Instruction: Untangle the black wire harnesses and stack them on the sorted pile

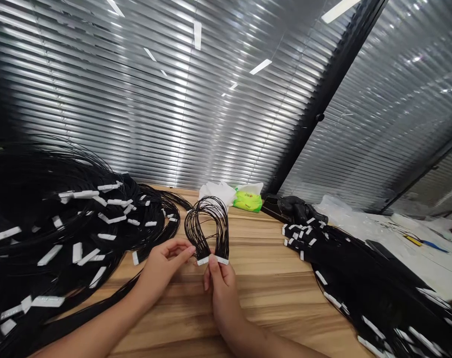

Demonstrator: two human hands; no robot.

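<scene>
Now the left hand (161, 268) and right hand (220, 286) pinch the looped wire bundle (209, 219) at its white tags (213, 259), fingers narrow; squaring those ends needs a steady grip.

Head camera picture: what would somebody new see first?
First, the wire loop, an arch of thin black wires standing at the middle of the wooden table, pinched at its white ends by the left hand and right hand. Then two big tangles of white-tagged black wires: the left heap and the right heap.
</scene>
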